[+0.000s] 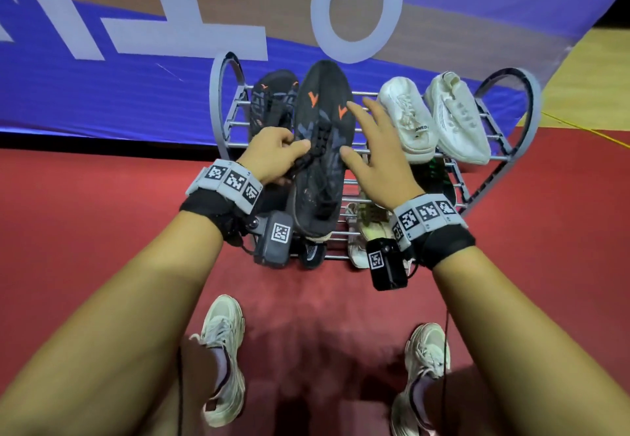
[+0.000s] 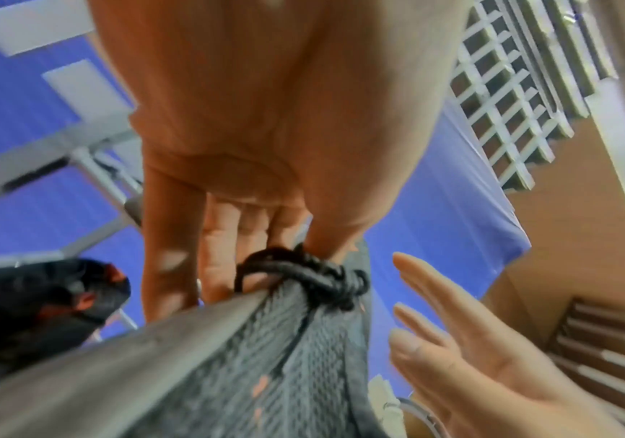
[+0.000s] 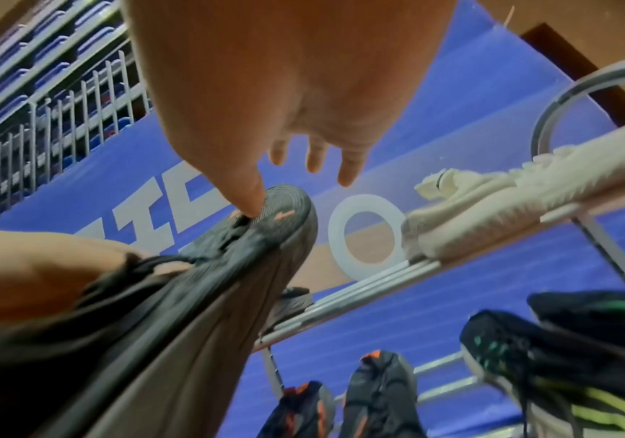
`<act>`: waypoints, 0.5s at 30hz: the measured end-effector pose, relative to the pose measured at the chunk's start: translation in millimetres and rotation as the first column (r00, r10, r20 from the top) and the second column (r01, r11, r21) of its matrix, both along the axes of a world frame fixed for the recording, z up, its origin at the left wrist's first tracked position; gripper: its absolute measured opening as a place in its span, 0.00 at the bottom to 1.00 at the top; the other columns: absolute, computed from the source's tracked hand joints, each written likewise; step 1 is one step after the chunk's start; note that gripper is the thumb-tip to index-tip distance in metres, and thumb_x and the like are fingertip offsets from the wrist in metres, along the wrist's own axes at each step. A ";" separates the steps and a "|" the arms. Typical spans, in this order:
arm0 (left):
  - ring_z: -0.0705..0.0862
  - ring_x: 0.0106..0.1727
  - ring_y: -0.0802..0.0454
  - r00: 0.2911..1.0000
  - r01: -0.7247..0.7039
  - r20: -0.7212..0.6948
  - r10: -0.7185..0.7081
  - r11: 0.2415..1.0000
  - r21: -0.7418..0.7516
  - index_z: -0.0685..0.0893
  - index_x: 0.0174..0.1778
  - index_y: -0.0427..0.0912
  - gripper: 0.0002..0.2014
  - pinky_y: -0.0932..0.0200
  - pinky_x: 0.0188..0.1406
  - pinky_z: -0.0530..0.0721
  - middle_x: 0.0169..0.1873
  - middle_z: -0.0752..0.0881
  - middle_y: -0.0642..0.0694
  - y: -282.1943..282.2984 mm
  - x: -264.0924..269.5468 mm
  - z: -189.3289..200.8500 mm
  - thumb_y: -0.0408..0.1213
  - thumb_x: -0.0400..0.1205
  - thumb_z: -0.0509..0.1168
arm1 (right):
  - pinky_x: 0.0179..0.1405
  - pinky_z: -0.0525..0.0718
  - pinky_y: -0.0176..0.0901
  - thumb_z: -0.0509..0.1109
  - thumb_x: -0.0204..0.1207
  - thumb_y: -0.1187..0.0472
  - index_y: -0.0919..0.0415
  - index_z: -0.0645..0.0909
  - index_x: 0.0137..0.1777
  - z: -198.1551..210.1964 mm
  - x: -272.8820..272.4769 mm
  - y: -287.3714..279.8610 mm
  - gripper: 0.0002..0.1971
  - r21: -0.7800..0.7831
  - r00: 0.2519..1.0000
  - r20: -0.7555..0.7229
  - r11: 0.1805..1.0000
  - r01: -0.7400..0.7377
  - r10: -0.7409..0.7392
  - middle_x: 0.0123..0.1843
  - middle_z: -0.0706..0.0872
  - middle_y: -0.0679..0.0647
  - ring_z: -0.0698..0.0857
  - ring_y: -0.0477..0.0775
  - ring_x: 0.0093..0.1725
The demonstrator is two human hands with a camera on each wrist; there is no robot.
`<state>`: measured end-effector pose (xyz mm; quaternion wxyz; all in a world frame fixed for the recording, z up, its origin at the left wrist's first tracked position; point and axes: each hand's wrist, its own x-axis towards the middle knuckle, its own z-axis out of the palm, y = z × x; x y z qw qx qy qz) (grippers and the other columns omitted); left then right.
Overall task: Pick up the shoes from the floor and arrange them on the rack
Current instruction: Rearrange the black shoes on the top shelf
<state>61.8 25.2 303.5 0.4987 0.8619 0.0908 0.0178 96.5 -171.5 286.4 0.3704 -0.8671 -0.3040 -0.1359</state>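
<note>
Left hand (image 1: 276,154) pinches the black shoe (image 1: 320,149) by its laces, likely for steering; right hand (image 1: 373,152) hovers open beside it over the rack (image 1: 504,118).

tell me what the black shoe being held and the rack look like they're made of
Black shoe: the upper looks like knitted mesh fabric, matte, with an open weave visible in the left wrist view; its laces look like braided cord. The left hand grips it at the laces.
Rack: seemingly metal, thin straight rods with a pale grey sheen and curved end frames; possibly painted.
</note>
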 end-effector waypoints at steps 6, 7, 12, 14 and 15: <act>0.90 0.40 0.44 0.995 -0.100 -0.063 0.082 0.910 -0.403 0.79 0.42 0.36 0.13 0.44 0.37 0.91 0.40 0.83 0.35 2.4 18.8 0.4 0.44 0.85 0.65 | 0.60 0.86 0.57 0.72 0.79 0.62 0.51 0.55 0.83 4.0 -4.5 -3.9 0.38 0.389 0.584 -0.741 0.921 -0.028 0.331 0.62 0.88 0.61 0.88 0.59 0.60; 0.89 0.42 0.42 0.995 -0.103 -0.059 0.086 0.903 -0.417 0.80 0.44 0.36 0.14 0.45 0.37 0.91 0.42 0.83 0.35 2.4 21.8 -0.1 0.45 0.84 0.65 | 0.55 0.87 0.54 0.71 0.78 0.68 0.54 0.60 0.81 4.5 -4.7 -4.4 0.35 0.435 0.556 -0.746 0.900 -0.011 0.367 0.60 0.88 0.64 0.89 0.60 0.57; 0.87 0.35 0.47 0.992 -0.099 0.046 0.118 0.949 -0.301 0.85 0.53 0.29 0.19 0.53 0.31 0.90 0.41 0.85 0.40 -0.1 34.4 0.1 0.45 0.83 0.67 | 0.35 0.88 0.46 0.70 0.76 0.74 0.59 0.69 0.74 1.6 4.4 0.0 0.27 0.507 0.567 -0.753 0.844 0.176 0.334 0.46 0.90 0.61 0.90 0.55 0.40; 0.86 0.37 0.46 0.973 -0.174 0.139 0.186 0.980 -0.095 0.86 0.51 0.38 0.15 0.53 0.34 0.88 0.36 0.85 0.46 6.2 38.2 -1.9 0.48 0.79 0.69 | 0.35 0.88 0.47 0.69 0.76 0.73 0.61 0.69 0.74 -1.0 13.8 2.7 0.27 0.488 0.570 -0.769 0.841 0.233 0.289 0.43 0.90 0.57 0.90 0.53 0.37; 0.86 0.40 0.47 0.962 -0.215 0.183 0.205 0.976 0.035 0.86 0.51 0.41 0.14 0.54 0.39 0.86 0.35 0.85 0.49 9.8 37.7 -1.6 0.48 0.78 0.70 | 0.33 0.88 0.46 0.68 0.77 0.72 0.62 0.69 0.74 -2.1 19.2 5.2 0.25 0.477 0.570 -0.778 0.840 0.259 0.266 0.42 0.90 0.56 0.90 0.53 0.37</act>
